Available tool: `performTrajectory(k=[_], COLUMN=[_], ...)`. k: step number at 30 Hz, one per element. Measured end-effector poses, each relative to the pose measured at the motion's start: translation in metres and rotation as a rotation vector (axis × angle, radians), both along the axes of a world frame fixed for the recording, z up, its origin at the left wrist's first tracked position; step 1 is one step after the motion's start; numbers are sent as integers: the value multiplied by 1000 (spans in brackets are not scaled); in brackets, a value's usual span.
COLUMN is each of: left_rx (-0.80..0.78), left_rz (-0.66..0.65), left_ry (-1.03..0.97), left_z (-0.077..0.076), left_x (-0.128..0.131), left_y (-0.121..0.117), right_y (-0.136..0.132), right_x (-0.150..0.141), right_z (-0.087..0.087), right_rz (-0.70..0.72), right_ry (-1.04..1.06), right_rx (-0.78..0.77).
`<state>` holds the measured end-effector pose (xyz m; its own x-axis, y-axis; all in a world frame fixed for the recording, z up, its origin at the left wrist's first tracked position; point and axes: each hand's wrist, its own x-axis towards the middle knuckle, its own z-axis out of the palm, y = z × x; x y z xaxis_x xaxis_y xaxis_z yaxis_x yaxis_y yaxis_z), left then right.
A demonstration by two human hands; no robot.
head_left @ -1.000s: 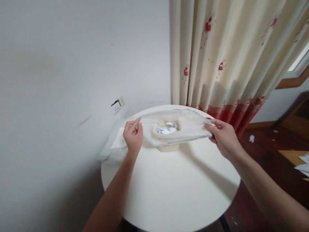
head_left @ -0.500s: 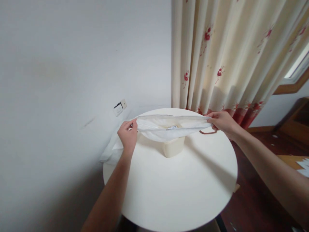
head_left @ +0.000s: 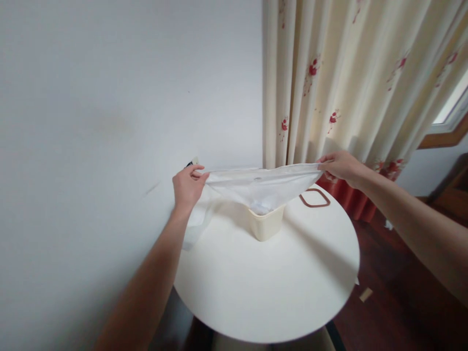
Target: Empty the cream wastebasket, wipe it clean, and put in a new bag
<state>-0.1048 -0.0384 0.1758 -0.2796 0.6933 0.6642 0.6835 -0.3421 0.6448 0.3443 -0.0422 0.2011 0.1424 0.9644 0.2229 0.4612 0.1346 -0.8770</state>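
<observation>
A thin white plastic bag point(head_left: 263, 185) is stretched sideways between my two hands. My left hand point(head_left: 187, 185) pinches its left corner, and my right hand point(head_left: 340, 168) grips the right corner. The bag's upper edge is pulled nearly straight, while its lower part narrows down into a small cream bin point(head_left: 268, 226). The bin stands upright on the round white table point(head_left: 263, 287); the bag hides its far rim. To the right of the bin lies a brown rounded frame-like ring point(head_left: 315, 198), close below my right hand.
More pale plastic point(head_left: 195, 226) lies at the table's left edge, beside the wall point(head_left: 109, 97). A wall socket point(head_left: 193, 162) is partly covered by my left hand. Behind the table hangs a floral curtain point(head_left: 321, 87). Small scraps point(head_left: 365, 294) lie on the dark floor.
Both hands have raised the bag, and its mouth has gone from spread open to drawn nearly flat. Its lower part now hangs into the bin. The view has shifted slightly.
</observation>
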Motion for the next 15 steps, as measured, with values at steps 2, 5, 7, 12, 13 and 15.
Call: performTrajectory(k=[2, 5, 7, 12, 13, 15], left_rx=[-36, -55, -58, -81, -90, -116], left_rz=[3, 27, 50, 109, 102, 38], left_ry=[54, 140, 180, 208, 201, 199], left_z=[10, 29, 43, 62, 63, 62], left_x=[-6, -12, -15, -19, -21, -25], left_y=[0, -2, -4, -3, -2, -2], right_y=[1, 6, 10, 15, 14, 10], right_x=[4, 11, 14, 17, 17, 17], right_z=[10, 27, 38, 53, 54, 55], right_rz=[-1, -36, -41, -61, -71, -49], right_ry=[-37, -115, -209, -411, -421, -412], right_rx=[-5, -56, -41, -13, -35, -55])
